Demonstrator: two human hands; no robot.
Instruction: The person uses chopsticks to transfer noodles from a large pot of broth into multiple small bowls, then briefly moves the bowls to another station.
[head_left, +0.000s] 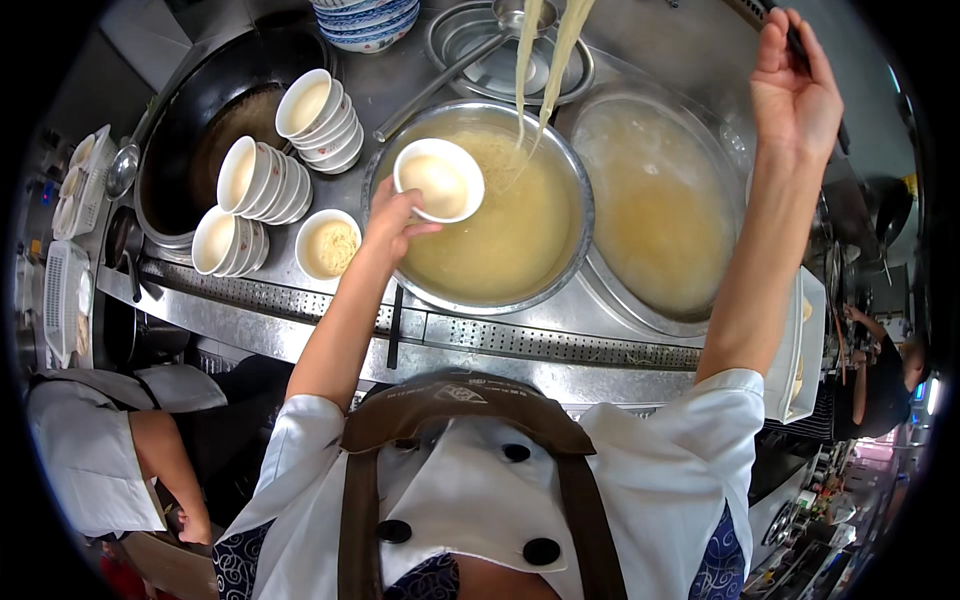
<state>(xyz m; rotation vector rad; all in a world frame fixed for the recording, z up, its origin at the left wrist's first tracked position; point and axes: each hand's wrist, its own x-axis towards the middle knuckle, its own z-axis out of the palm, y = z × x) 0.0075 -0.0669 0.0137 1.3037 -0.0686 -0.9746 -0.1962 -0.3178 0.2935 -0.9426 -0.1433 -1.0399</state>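
Note:
My left hand (397, 217) grips a white bowl (439, 180) by its lower rim, over the left part of a wide metal basin (491, 304) of cloudy yellowish liquid. Pale liquid lies in the bowl. My right hand (796, 97) is raised at the upper right, fingers curled around a dark handle (796, 41). From the top edge hang long noodles (559, 64), their lower ends reaching the basin's liquid; what holds them is out of view. Left of the basin stand a bowl with noodles (328, 244) and several leaning stacks of white bowls (264, 180).
A large dark wok (161, 217) stands left of the stacks. Behind the basin, a long-handled ladle (450, 75) rests on a metal dish (442, 37). An oval pan of cloudy liquid (660, 210) is at the right. Co-workers stand at the lower left (97, 450) and far right (889, 390).

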